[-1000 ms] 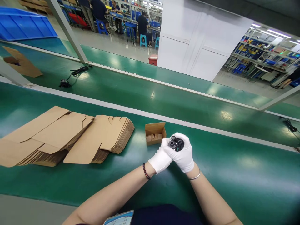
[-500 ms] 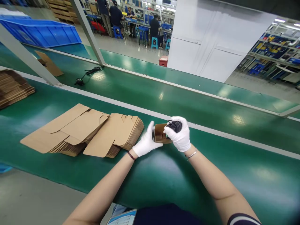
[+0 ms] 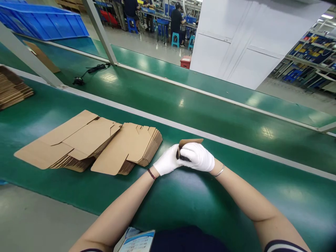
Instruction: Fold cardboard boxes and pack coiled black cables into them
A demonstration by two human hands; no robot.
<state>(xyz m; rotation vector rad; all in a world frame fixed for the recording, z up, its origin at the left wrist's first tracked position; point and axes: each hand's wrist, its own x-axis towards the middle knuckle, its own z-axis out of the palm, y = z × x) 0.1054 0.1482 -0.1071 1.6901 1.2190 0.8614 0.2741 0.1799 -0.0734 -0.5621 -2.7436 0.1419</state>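
Both my hands wear white gloves and meet over a small open cardboard box (image 3: 190, 141) on the green belt. My left hand (image 3: 166, 161) grips the box's left side. My right hand (image 3: 198, 156) is curled over the box's mouth, pressing a black coiled cable part (image 3: 184, 159) into it; only a sliver of that black part shows between the gloves. The box's lid flap stands up behind my fingers.
A fanned stack of flat cardboard blanks (image 3: 89, 143) lies to the left on the green belt (image 3: 236, 196). Another cardboard stack (image 3: 13, 89) sits at far left. A black cable (image 3: 88, 73) lies on the far belt. Blue bins (image 3: 44, 21) and seated workers (image 3: 177, 21) are beyond.
My right hand carried the black cable part from in front of me down into the small box. My left hand let go of the part and took hold of the box's side.
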